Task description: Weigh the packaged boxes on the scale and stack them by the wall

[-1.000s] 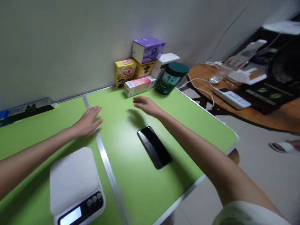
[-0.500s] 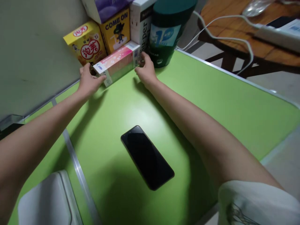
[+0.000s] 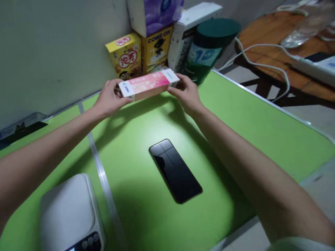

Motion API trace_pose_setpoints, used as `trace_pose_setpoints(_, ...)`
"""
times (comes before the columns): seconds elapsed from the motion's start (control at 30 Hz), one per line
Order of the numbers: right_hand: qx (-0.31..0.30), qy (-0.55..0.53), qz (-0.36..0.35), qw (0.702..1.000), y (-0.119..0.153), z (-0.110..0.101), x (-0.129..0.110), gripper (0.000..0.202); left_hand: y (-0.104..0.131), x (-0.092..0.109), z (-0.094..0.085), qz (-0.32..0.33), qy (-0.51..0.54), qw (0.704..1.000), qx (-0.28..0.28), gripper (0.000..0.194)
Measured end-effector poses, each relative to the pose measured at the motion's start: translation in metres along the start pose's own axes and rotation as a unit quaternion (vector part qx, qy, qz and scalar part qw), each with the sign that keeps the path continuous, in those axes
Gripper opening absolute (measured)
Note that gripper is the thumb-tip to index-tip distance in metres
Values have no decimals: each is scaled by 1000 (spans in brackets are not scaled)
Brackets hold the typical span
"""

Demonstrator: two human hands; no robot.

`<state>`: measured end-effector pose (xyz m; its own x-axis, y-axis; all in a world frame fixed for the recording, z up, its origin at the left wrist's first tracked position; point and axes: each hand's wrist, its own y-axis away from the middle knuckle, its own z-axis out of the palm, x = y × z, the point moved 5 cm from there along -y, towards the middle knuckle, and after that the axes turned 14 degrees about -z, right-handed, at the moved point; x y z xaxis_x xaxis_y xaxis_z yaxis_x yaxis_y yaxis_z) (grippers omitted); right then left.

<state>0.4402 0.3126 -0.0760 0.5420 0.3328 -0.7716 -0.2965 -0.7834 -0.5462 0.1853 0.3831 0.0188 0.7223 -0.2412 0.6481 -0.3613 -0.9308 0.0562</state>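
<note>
A long pink and white box point(image 3: 150, 83) is held level between my two hands, a little above the green table point(image 3: 136, 139). My left hand point(image 3: 111, 97) grips its left end, thumb at the front. At the right end, my right hand point(image 3: 187, 92) pinches the box between thumb and fingers. Below the hands a black phone point(image 3: 175, 170) lies screen up on the table. Behind the pink box stand a yellow box with red lettering point(image 3: 127, 57) and a yellow "COME ON" box point(image 3: 157, 48).
A purple and white package point(image 3: 162, 14) sits on the yellow boxes. Beside them are a white box point(image 3: 195, 15) and a dark green container point(image 3: 206, 52). A white scale point(image 3: 69, 209) lies front left. A wooden table point(image 3: 261, 31) with a cable stands at the right.
Both hands have lifted the pink box off the table and brought it away from the boxes behind it. The camera view has shifted, so the surroundings appear further right.
</note>
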Motion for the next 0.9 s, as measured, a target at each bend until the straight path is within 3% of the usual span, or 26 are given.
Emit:
trace_pose_setpoints(0.07, -59, -17, -28, 998, 18, -4, -46, 64, 46, -15, -27, -20, 8, 1000, -21, 60)
trace_pose_setpoints(0.17, -194, -21, -46, 980, 44, 6, -120, 79, 120, -47, -72, -54, 44, 996, -62, 62)
trace_pose_setpoints(0.3, -323, -24, -79, 943, 84, 43, -210, 66, 212, -102, -124, -139, 52, 985, -93, 57)
trace_pose_setpoints(0.4, -376, -40, -92, 921, 119, 81, -249, 55, 264, -143, -145, -195, 43, 975, -97, 51)
trace_pose_setpoints(0.53, -426, -41, -97, 899, 157, 125, -262, 52, 304, -187, -147, -211, 31, 972, -102, 54)
trace_pose_setpoints(0.63, -453, -28, -99, 886, 170, 143, -261, 55, 318, -208, -138, -204, 2, 973, -104, 63)
trace_pose_setpoints(0.77, -504, -4, -86, 860, 173, 144, -256, 70, 329, -222, -128, -197, -44, 973, -116, 87)
trace_pose_setpoints(0.9, -518, 1, -82, 851, 162, 126, -249, 87, 333, -232, -139, -217, -45, 971, -92, 109)
